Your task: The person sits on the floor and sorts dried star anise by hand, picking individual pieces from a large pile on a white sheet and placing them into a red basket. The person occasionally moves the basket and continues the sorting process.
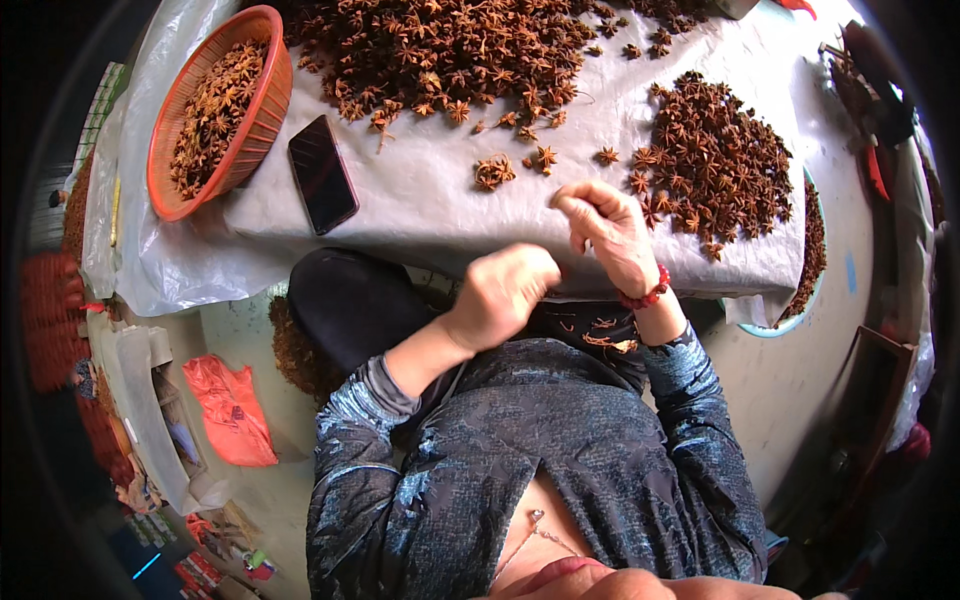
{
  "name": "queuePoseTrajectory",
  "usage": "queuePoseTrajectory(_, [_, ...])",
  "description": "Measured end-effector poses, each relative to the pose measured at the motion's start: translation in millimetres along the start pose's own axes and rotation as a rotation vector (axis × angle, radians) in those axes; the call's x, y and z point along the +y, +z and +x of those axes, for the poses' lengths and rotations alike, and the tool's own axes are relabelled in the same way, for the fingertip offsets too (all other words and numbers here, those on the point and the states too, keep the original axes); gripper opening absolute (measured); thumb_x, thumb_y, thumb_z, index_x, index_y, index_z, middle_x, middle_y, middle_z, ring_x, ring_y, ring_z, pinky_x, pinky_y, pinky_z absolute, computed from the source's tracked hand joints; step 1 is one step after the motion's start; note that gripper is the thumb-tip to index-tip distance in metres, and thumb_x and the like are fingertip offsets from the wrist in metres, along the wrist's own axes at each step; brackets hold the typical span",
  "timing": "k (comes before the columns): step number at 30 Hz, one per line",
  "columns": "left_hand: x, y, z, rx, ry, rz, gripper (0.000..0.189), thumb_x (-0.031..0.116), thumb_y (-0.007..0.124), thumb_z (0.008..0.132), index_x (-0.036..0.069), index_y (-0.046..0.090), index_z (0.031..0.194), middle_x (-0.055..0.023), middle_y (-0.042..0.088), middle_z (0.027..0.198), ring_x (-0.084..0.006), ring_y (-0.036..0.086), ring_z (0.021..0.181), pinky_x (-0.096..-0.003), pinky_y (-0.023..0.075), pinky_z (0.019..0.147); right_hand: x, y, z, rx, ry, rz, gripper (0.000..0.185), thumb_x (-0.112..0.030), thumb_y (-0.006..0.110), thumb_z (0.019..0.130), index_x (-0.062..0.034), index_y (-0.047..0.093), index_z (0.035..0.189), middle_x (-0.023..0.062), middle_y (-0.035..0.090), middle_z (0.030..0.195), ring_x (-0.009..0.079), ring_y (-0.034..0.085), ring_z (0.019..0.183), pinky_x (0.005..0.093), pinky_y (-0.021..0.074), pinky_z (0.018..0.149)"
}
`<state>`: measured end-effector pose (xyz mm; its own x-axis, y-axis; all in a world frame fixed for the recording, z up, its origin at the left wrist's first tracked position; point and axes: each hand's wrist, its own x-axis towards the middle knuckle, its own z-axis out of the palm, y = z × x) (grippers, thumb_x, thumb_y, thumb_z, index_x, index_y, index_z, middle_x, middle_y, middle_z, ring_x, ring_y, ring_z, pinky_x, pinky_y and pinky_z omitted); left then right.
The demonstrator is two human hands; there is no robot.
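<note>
Above my lap, near the table's front edge, my left hand [501,294] is curled and slightly blurred; its fingertips are turned away, so anything in them is hidden. My right hand [606,229], wearing a red bead bracelet [646,291], is raised over the edge with bent fingers; whether it pinches something small cannot be made out. Beyond it lie a single star anise pod [607,155], another loose pod [546,157] and a small clump of stems and pods [494,172]. A pile of star anise [716,161] lies to the right, and a larger heap [450,56] at the back.
An orange plastic basket [279,97] holding star anise stands tilted at the left, beside a smartphone [323,174]. Plastic sheeting [420,202] covers the table. Stem scraps [611,343] lie on my lap. A light-blue basin [780,328] stands below right; a red plastic bag [231,412] lies left.
</note>
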<state>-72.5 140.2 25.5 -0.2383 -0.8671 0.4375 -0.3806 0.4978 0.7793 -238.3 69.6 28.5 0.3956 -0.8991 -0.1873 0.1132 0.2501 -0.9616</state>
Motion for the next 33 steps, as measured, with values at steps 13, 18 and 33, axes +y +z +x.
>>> queuePoseTrajectory(13, [-3, -31, 10, 0.048, 0.472, 0.278, 0.015, -0.001, 0.063, 0.071, 0.001, 0.058, 0.085, -0.0125, 0.061, 0.086, -0.0244, 0.061, 0.073, -0.032, 0.0513, 0.063, -11, 29, -22, -0.123, 0.309, 0.539, 0.016, -0.009, 0.059, 0.09, -0.0044, 0.06, 0.105, 0.0002, 0.06, 0.08, 0.004, 0.04, 0.053, 0.0192, 0.0364, 0.049])
queuePoseTrajectory(18, [19, -10, -14, -0.197, 0.785, 0.278, 0.009, 0.011, 0.058, 0.072, 0.011, 0.049, 0.07, -0.0016, 0.053, 0.072, -0.014, 0.055, 0.063, -0.0272, 0.0451, 0.056, -6, 9, 4, 0.286, -0.071, 0.254, 0.018, -0.007, 0.059, 0.089, -0.0033, 0.061, 0.106, 0.0016, 0.062, 0.079, 0.0037, 0.042, 0.053, 0.02, 0.0363, 0.048])
queuePoseTrajectory(33, [-101, -72, 107, -0.521, -0.159, 0.378, 0.018, 0.018, 0.06, 0.082, 0.009, 0.068, 0.096, -0.019, 0.065, 0.08, -0.0345, 0.064, 0.076, -0.0405, 0.0495, 0.068, 28, 40, 60, 0.26, -0.339, -1.109, 0.03, -0.02, 0.073, 0.074, -0.0034, 0.059, 0.095, 0.0149, 0.059, 0.097, 0.0323, 0.06, 0.084, 0.0386, 0.0497, 0.072])
